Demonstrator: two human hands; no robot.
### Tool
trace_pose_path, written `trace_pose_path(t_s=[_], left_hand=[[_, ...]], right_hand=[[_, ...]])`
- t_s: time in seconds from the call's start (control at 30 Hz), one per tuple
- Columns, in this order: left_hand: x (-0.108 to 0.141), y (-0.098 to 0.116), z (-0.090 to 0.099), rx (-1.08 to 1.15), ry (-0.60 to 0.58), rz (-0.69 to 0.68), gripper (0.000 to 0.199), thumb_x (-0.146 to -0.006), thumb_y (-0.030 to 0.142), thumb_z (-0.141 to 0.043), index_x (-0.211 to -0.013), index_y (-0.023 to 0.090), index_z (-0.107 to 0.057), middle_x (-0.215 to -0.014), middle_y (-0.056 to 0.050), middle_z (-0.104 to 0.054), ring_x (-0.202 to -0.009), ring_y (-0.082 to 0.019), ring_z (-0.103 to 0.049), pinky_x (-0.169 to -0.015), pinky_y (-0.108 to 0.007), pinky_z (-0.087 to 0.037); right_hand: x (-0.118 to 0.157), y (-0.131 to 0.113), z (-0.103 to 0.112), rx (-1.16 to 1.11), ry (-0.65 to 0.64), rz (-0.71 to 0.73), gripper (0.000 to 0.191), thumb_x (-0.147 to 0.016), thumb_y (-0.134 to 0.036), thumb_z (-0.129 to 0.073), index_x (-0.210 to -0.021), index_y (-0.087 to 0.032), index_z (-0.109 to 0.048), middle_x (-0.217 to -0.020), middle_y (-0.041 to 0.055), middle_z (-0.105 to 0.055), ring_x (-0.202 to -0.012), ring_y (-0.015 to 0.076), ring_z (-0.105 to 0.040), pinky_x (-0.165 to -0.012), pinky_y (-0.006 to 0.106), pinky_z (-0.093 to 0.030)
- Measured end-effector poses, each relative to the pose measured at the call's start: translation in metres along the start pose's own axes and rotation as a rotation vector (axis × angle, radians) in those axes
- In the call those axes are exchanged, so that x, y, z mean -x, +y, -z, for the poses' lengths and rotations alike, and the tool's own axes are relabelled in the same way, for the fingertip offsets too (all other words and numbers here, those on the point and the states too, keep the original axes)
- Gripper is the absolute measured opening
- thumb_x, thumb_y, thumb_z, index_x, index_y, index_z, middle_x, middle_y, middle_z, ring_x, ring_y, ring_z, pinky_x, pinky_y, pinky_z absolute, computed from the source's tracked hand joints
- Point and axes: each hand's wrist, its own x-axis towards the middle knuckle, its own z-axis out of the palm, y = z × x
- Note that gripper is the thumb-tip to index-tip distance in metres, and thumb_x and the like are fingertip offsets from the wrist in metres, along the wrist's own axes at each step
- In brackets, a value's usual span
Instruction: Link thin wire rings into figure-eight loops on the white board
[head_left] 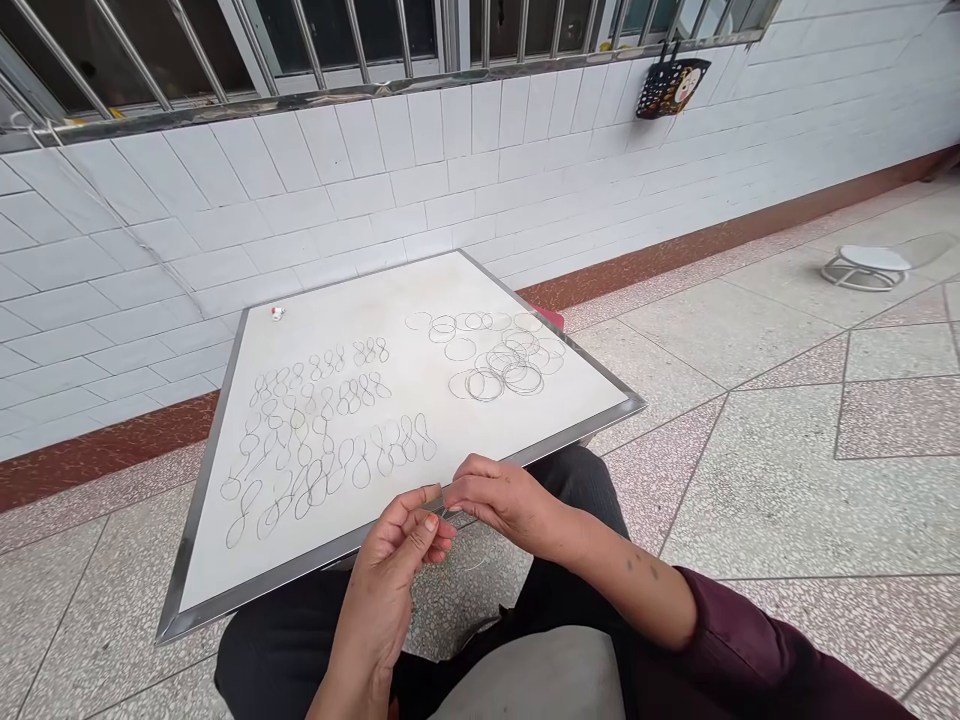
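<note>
My left hand and my right hand meet just off the table's near edge, above my lap. Both are closed in a pinch on a thin wire, part of which curves out below the fingers; the rest is hidden by them. On the left half of the tabletop, wire pieces twisted into figure-eight loops lie in rough rows. Plain round wire rings overlap in a loose pile on the right half.
The white table has a grey metal rim. A small red and white item lies at its far left corner. Behind stands a white tiled wall with barred windows and a hanging dark bag. A low stool is at right.
</note>
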Motion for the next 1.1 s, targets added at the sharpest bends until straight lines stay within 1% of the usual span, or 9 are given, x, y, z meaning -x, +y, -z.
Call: trace_pose_path(t_s=[0.1,0.27,0.5,0.63,0.7,0.8,0.9,1.0,1.1], left_hand=[[-0.002,-0.004,0.002,0.141,-0.055,0.046,0.039,-0.076,0.036,-0.08,-0.11,0.019,-0.073,-0.078,-0.003,-0.066,-0.073,-0.014,-0.058,-0.072,-0.026,-0.048],[-0.005,-0.011,0.005,0.316,-0.101,0.136,0.032,-0.078,0.028,-0.079,-0.109,0.019,-0.074,-0.08,-0.004,-0.066,-0.07,-0.011,-0.058,-0.069,-0.023,-0.049],[-0.003,-0.011,0.006,0.25,-0.158,0.14,0.039,-0.075,0.023,-0.081,-0.113,0.022,-0.072,-0.079,-0.001,-0.064,-0.066,-0.011,-0.06,-0.068,-0.026,-0.051],[0.0,-0.01,0.005,0.202,-0.111,0.095,0.044,-0.072,0.023,-0.082,-0.115,0.025,-0.071,-0.078,0.001,-0.063,-0.066,-0.012,-0.06,-0.068,-0.028,-0.052],[0.002,-0.01,0.004,0.208,-0.069,0.065,0.046,-0.071,0.024,-0.083,-0.116,0.025,-0.07,-0.076,0.003,-0.061,-0.065,-0.012,-0.061,-0.067,-0.027,-0.051],[0.003,-0.01,0.003,0.22,-0.004,0.032,0.051,-0.07,0.026,-0.084,-0.118,0.025,-0.069,-0.075,0.003,-0.061,-0.064,-0.012,-0.062,-0.066,-0.027,-0.052],[0.003,-0.011,0.006,0.269,0.095,-0.011,0.057,-0.067,0.025,-0.086,-0.121,0.024,-0.067,-0.075,0.003,-0.061,-0.064,-0.011,-0.062,-0.068,-0.026,-0.053],[0.002,-0.012,0.009,0.34,0.168,-0.058,0.062,-0.065,0.021,-0.087,-0.123,0.024,-0.065,-0.074,0.004,-0.062,-0.065,-0.011,-0.062,-0.068,-0.024,-0.054],[0.001,-0.012,0.012,0.361,0.221,-0.093,0.064,-0.064,0.022,-0.088,-0.123,0.024,-0.065,-0.073,0.005,-0.063,-0.066,-0.011,-0.063,-0.067,-0.024,-0.054]], right_hand=[[-0.001,0.0,0.0,0.01,-0.004,0.027,0.019,-0.101,-0.027,-0.05,-0.104,-0.02,-0.067,-0.091,0.0044,-0.061,-0.081,0.0125,-0.058,-0.071,0.023,-0.049],[-0.004,-0.001,0.002,0.01,0.005,0.106,0.02,-0.1,-0.03,-0.051,-0.101,-0.021,-0.069,-0.09,0.005,-0.064,-0.085,0.0145,-0.057,-0.075,0.026,-0.05],[-0.004,-0.001,0.003,-0.043,-0.02,0.145,0.025,-0.1,-0.036,-0.05,-0.095,-0.021,-0.069,-0.089,0.0045,-0.066,-0.083,0.0138,-0.057,-0.078,0.028,-0.048],[-0.005,0.002,-0.001,-0.052,-0.036,0.134,0.029,-0.1,-0.042,-0.05,-0.093,-0.022,-0.07,-0.083,0.0033,-0.065,-0.081,0.0147,-0.056,-0.078,0.029,-0.047],[-0.006,0.003,-0.002,-0.094,-0.009,0.062,0.029,-0.097,-0.045,-0.054,-0.096,-0.021,-0.069,-0.081,0.0032,-0.063,-0.08,0.0149,-0.056,-0.075,0.028,-0.047],[-0.006,0.005,-0.003,-0.177,0.038,-0.176,0.033,-0.094,-0.05,-0.057,-0.1,-0.019,-0.068,-0.084,0.0032,-0.061,-0.077,0.0142,-0.055,-0.071,0.028,-0.047],[-0.004,0.005,-0.002,-0.299,0.032,-0.387,0.035,-0.098,-0.048,-0.049,-0.101,-0.019,-0.067,-0.088,0.0032,-0.06,-0.078,0.0136,-0.054,-0.072,0.027,-0.045],[0.001,0.006,-0.004,-0.613,-0.049,-0.524,0.038,-0.1,-0.049,-0.046,-0.106,-0.018,-0.067,-0.083,0.0009,-0.056,-0.069,0.0106,-0.049,-0.061,0.023,-0.041],[0.006,0.009,-0.01,-0.956,-0.067,-0.636,0.033,-0.094,-0.046,-0.059,-0.11,-0.019,-0.067,-0.078,-0.0019,-0.052,-0.065,0.0077,-0.048,-0.058,0.02,-0.038]])
